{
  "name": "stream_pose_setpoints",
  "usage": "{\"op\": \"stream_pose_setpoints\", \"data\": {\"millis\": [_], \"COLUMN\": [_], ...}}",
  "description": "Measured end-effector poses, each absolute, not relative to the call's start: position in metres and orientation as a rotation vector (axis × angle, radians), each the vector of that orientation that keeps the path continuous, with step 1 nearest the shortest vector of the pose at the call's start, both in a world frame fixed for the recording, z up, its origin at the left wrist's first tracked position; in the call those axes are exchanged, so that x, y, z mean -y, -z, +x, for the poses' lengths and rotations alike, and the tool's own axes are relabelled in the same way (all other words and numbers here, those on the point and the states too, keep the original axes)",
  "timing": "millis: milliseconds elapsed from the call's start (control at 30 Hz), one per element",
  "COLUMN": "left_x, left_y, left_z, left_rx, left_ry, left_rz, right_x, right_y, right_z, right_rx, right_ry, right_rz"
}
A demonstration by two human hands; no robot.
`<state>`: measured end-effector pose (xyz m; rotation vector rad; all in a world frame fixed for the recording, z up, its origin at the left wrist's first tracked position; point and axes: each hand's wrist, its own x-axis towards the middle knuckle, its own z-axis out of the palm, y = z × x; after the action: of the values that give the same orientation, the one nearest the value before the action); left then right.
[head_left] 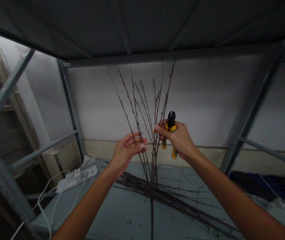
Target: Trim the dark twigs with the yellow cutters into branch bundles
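Thin dark budded branches (pixel 153 163) stand upright in a fanned bunch at the centre, joining into one stem low in the view. My left hand (pixel 129 150) has its thumb and fingers around some of the left branches, near mid-height. On the right side of the bunch, my right hand (pixel 173 135) pinches branches between thumb and index finger. It also holds pliers (pixel 171 120) with black jaws pointing up and yellow-and-black handles hanging down. A pile of similar dark branches (pixel 172 200) lies across the grey shelf, behind the upright stem.
The grey shelf (pixel 117 213) carries a white power strip (pixel 77 178) with cables at the left. Metal posts (pixel 69 100) stand at both sides, and a dark upper shelf (pixel 142 26) hangs overhead. Blue material (pixel 277 185) and clear plastic lie at the right.
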<state>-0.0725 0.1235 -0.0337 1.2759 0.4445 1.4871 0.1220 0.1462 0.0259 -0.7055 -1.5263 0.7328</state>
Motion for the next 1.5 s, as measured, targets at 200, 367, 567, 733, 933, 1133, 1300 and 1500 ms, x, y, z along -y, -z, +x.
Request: {"op": "stream_pose_setpoints", "data": {"millis": [200,367,567,733,933,1133,1300,1500], "left_x": [-0.128,-0.131,-0.132,-0.13,-0.129,-0.131,-0.127,-0.123], "left_y": [0.035,0.044,0.051,0.056,0.063,0.065,0.058,0.05], "left_z": [-0.071,-0.069,-0.072,-0.074,-0.072,-0.069,-0.066,-0.052], "left_rx": [-0.465,-0.563,-0.629,-0.601,-0.537,-0.604,-0.765,-0.782], "left_ry": [-1.504,-1.505,-1.517,-1.488,-1.483,-1.468,-1.242,-1.207], "left_rz": [1.321,1.393,1.417,1.382,1.375,1.447,1.596,1.658], "right_x": [-0.152,-0.161,-0.162,-0.158,-0.156,-0.151,-0.146,-0.142], "right_y": [-0.028,-0.022,-0.017,-0.02,-0.018,-0.012,-0.009,-0.007], "right_z": [0.125,0.13,0.139,0.142,0.147,0.154,0.163,0.171], "right_rx": [1.517,1.504,1.49,1.472,1.448,1.42,1.397,1.383], "right_ry": [-0.703,-0.685,-0.65,-0.647,-0.621,-0.626,-0.616,-0.585], "right_rz": [-0.702,-0.698,-0.694,-0.689,-0.723,-0.705,-0.698,-0.711]}}
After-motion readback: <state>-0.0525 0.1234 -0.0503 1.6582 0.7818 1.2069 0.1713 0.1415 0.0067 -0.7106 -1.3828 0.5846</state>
